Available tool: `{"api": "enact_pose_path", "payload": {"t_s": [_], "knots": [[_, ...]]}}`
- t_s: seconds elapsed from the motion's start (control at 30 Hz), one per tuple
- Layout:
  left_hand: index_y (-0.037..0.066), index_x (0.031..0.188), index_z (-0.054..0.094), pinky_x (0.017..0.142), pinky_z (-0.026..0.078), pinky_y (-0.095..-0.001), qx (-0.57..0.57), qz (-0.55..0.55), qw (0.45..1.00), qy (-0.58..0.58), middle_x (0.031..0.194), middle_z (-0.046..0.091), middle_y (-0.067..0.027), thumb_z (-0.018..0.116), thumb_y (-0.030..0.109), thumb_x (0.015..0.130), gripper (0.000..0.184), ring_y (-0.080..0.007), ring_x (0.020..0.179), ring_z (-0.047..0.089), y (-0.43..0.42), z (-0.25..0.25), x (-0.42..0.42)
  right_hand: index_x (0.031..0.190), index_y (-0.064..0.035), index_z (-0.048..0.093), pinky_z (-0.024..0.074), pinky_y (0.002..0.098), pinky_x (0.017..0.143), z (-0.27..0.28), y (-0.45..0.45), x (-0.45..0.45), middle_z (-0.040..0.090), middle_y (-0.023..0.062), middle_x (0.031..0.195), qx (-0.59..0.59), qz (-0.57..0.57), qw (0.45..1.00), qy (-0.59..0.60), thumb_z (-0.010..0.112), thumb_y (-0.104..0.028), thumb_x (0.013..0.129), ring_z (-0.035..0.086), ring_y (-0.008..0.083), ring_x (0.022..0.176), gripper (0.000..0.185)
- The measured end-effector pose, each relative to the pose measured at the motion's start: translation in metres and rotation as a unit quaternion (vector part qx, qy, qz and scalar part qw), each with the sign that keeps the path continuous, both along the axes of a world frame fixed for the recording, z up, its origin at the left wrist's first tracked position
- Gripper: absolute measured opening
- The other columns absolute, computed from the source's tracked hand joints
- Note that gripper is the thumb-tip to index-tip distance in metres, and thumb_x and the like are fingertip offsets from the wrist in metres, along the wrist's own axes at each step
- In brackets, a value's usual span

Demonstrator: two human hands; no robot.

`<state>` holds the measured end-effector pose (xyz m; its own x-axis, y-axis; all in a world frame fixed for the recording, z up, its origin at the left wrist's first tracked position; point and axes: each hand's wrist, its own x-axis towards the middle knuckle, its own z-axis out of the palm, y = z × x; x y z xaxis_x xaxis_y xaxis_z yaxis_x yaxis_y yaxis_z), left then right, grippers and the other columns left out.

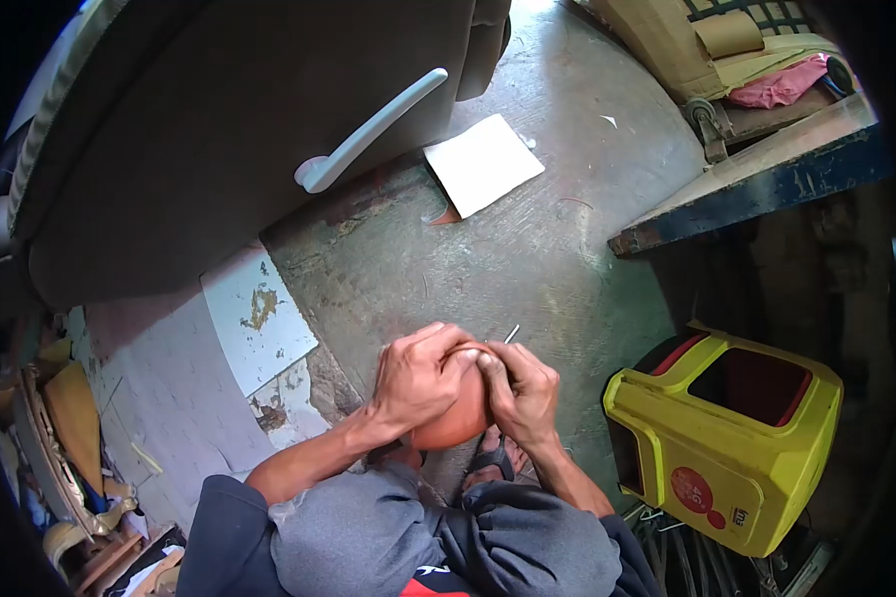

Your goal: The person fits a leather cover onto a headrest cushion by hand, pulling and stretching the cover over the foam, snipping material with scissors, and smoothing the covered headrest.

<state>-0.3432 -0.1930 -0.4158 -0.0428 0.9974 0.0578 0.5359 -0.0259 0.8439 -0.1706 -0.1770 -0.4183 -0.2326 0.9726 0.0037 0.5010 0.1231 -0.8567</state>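
My left hand and my right hand meet in front of my knees, both closed on a smooth, curved orange-brown leather-like piece. The thumbs press together at its upper edge. Below my fingers the piece bulges down, with much of it covered by the left hand. A thin, pale rod shows just beyond my right hand; whether it is held or lies on the floor I cannot tell. Under the piece, a sandalled foot is partly visible.
A white sheet lies on the concrete floor over a brown scrap. On the right sits a yellow plastic box, below a blue-edged board. A dark upholstered panel with a grey handle stands at upper left. Scraps pile at lower left.
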Motion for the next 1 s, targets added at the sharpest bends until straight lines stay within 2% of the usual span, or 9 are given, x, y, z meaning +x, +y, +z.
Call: {"api": "enact_pose_path", "payload": {"t_s": [0.07,0.2,0.27,0.37,0.5,0.57,0.7,0.73,1.0], "knots": [[0.005,0.107,0.075,0.075,0.055,-0.0372,-0.11,-0.018,0.992,-0.053,0.091,0.073,-0.0133,0.07,0.011,0.091,0.018,-0.0282,0.083,0.072,-0.005,0.002,-0.004,0.102,-0.0031,0.076,0.052,0.0367,0.063,0.002,0.002,0.005,0.069,0.0145,0.082,-0.048,0.016,0.998,0.024,0.071,-0.015,0.094,0.068,0.0281,0.069,0.015],[0.004,0.108,0.075,0.08,0.055,-0.0368,-0.131,-0.038,0.988,-0.069,0.09,0.071,-0.0125,0.069,0.016,0.095,0.019,-0.0264,0.086,0.072,-0.006,-0.002,-0.005,0.105,-0.0009,0.076,0.0526,0.0334,0.069,-0.003,0.001,0.014,0.075,0.013,0.086,-0.175,-0.001,0.982,0.075,0.073,-0.021,0.094,0.069,0.0181,0.076,0.023],[0.009,0.113,0.074,0.082,0.056,-0.0404,-0.137,-0.042,0.982,-0.127,0.103,0.074,-0.0152,0.067,0.028,0.097,0.026,-0.0328,0.094,0.073,-0.006,-0.011,-0.005,0.104,0.0009,0.076,0.0527,0.0317,0.071,-0.002,0.003,0.013,0.075,0.0101,0.084,-0.232,-0.024,0.968,0.097,0.074,-0.023,0.094,0.067,0.0126,0.079,0.026],[0.008,0.119,0.072,0.09,0.055,-0.0397,-0.262,-0.067,0.949,-0.163,0.113,0.074,-0.0165,0.061,0.034,0.101,0.034,-0.0326,0.104,0.072,-0.004,-0.011,-0.011,0.108,0.0003,0.076,0.0534,0.0317,0.076,0.001,0.008,0.013,0.075,0.0107,0.089,-0.269,0.0,0.96,0.074,0.074,-0.024,0.094,0.067,0.0135,0.085,0.027],[0.008,0.125,0.07,0.096,0.053,-0.0406,-0.284,-0.096,0.942,-0.15,0.121,0.072,-0.0186,0.058,0.038,0.102,0.04,-0.0332,0.111,0.07,-0.008,-0.001,-0.016,0.113,-0.0015,0.075,0.0541,0.0328,0.082,0.002,0.009,0.021,0.074,0.0121,0.099,-0.271,0.055,0.958,0.08,0.076,-0.026,0.093,0.069,0.0162,0.094,0.031],[0.006,0.129,0.068,0.099,0.051,-0.0381,-0.274,-0.1,0.941,-0.172,0.119,0.074,-0.0149,0.057,0.037,0.102,0.043,-0.0248,0.111,0.07,-0.014,-0.004,-0.012,0.113,0.0009,0.073,0.0516,0.0307,0.084,-0.001,-0.001,0.026,0.073,0.0076,0.098,-0.219,0.04,0.969,0.11,0.079,-0.027,0.091,0.066,0.0142,0.093,0.036],[0.006,0.132,0.065,0.1,0.051,-0.0385,-0.277,-0.14,0.937,-0.158,0.122,0.072,-0.0168,0.054,0.038,0.103,0.045,-0.0273,0.113,0.069,-0.021,-0.006,-0.011,0.114,-0.0001,0.073,0.0525,0.0337,0.085,0.008,-0.024,0.037,0.073,0.0123,0.102,-0.297,-0.011,0.954,-0.031,0.08,-0.041,0.088,0.068,0.0185,0.097,0.049],[0.006,0.132,0.065,0.1,0.051,-0.0385,-0.279,-0.143,0.936,-0.159,0.122,0.072,-0.0168,0.054,0.038,0.103,0.045,-0.0273,0.113,0.069,-0.023,-0.006,-0.009,0.109,0.0026,0.073,0.0559,0.0388,0.08,0.007,-0.027,0.037,0.071,0.0146,0.097,-0.264,-0.005,0.964,-0.023,0.079,-0.05,0.086,0.07,0.0245,0.093,0.058],[0.006,0.134,0.063,0.098,0.053,-0.0417,-0.237,-0.141,0.954,-0.115,0.122,0.072,-0.0186,0.055,0.041,0.103,0.047,-0.0349,0.113,0.07,-0.033,-0.003,-0.002,0.103,0.0032,0.074,0.055,0.0371,0.072,0.02,-0.037,0.044,0.069,0.0129,0.091,-0.262,-0.038,0.964,-0.027,0.083,-0.045,0.085,0.069,0.0226,0.084,0.052]]}}
